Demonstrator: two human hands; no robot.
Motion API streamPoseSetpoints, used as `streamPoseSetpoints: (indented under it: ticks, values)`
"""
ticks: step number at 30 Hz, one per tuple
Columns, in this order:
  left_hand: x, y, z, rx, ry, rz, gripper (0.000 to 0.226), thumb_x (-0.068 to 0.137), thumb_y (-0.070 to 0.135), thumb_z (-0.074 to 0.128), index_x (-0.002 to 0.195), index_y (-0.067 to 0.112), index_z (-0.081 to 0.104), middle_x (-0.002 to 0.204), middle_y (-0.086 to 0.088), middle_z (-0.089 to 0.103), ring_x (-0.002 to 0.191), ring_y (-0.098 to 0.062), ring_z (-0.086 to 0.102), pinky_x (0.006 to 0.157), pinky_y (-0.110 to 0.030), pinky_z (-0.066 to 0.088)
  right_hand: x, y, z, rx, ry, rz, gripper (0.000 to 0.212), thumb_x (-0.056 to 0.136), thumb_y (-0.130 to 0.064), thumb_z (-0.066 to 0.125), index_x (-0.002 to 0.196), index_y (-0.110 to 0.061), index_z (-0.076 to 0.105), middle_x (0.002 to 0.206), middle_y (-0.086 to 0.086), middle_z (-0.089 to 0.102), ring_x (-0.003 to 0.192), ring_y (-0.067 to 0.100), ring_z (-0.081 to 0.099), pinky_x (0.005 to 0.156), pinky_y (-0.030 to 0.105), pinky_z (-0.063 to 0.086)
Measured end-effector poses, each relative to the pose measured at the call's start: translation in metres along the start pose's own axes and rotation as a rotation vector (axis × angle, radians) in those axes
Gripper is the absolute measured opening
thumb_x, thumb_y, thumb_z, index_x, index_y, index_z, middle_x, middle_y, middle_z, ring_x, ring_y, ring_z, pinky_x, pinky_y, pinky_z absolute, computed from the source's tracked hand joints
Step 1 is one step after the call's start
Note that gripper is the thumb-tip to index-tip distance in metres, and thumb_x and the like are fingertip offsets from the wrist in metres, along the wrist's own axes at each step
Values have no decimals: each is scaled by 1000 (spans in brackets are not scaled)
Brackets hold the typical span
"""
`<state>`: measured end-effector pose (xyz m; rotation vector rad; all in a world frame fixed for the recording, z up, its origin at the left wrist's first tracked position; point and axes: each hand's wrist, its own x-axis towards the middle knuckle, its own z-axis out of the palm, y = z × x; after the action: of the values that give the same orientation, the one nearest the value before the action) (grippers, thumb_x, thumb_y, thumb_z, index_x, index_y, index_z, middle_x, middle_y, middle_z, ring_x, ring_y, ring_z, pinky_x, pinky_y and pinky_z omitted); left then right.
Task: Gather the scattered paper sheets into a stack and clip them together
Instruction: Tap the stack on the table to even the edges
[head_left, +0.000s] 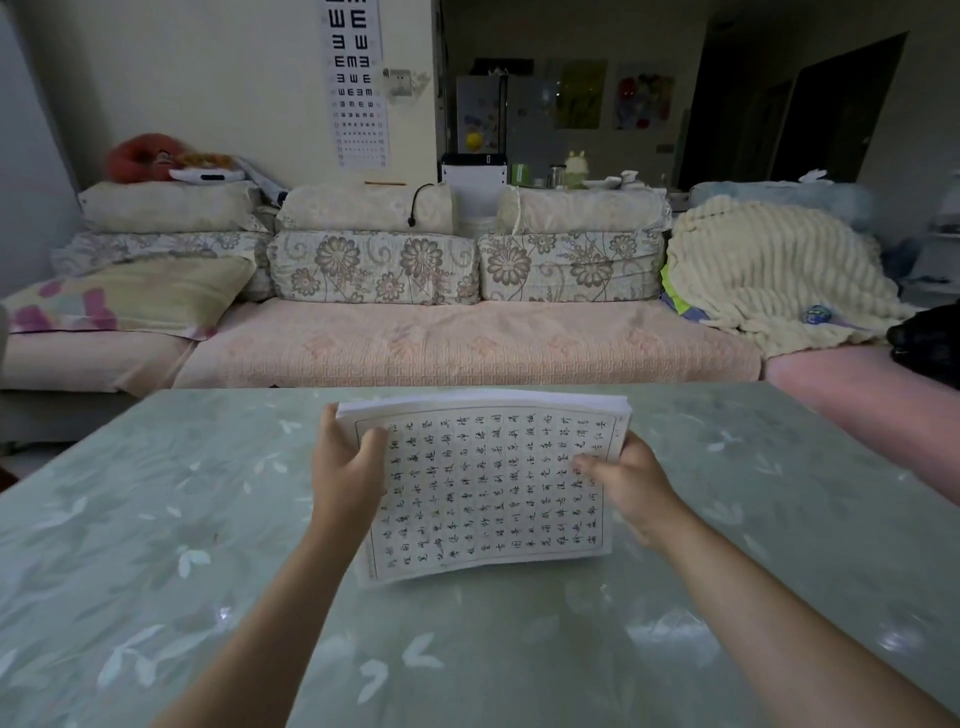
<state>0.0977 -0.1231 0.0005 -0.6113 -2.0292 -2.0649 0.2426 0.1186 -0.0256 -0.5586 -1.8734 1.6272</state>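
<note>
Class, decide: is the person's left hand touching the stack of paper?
Touching. The head view shows the left hand gripping the stack of paper at its left edge, thumb lying on the printed top sheet.

The leaf-patterned table (156, 519) seemingly bears the lower edge of the paper stack (488, 483).

**Our bare arms and hands**

We see two forearms, both uncovered from the bottom edge of the view up to the wrists. Our left hand (345, 467) and right hand (631, 483) are bare too, with short, rounded fingers. The dim light leaves nails and finer detail too soft to tell.
</note>
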Motion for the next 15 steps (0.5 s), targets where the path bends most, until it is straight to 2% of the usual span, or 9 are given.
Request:
streamPoseSetpoints:
  ticks: [3,5,8,12,14,15]
  values:
    - [-4,-2,0,28,-7,81,16,83,8,51,96,16,53,83,-4,62,69,-10,59,59,-29,51,-2,3,-3,6,20,-38,28,88,7,64,104,-16,66,97,-2,75,90,9,72,76,24,55]
    - [-11,-16,-4,36,-44,46,20,80,16,52,99,19,54,88,-5,65,76,-11,65,65,-35,56,-6,12,-3,-31,-5,-33,32,87,7,65,103,-20,66,97,-1,76,93,14,72,82,31,56]
    - [-18,-29,-7,24,-75,-34,32,78,17,53,109,24,55,96,-3,68,87,-18,69,74,-47,60,-8,16,-2,-61,-25,-29,35,86,7,66,103,-24,66,97,-3,76,96,15,71,87,35,55]
    - [-13,-26,-8,4,-117,-82,31,77,19,55,108,24,56,98,-5,69,89,-22,70,76,-51,59,-7,14,-3,-72,-26,-15,32,86,8,65,106,-17,66,98,0,76,95,16,71,90,39,56]
    - [-11,-20,-10,86,-122,-99,34,77,18,60,110,26,53,101,-2,67,95,-26,68,78,-50,58,-7,15,-3,-81,-26,-1,28,87,8,64,106,-13,67,97,4,76,96,19,72,92,43,55]
    - [-9,-14,-12,197,-100,-38,43,78,16,64,117,26,49,109,0,63,102,-27,65,83,-48,56,-6,16,-4,-86,-29,4,27,87,7,64,106,-12,68,97,6,77,97,22,72,93,46,55]
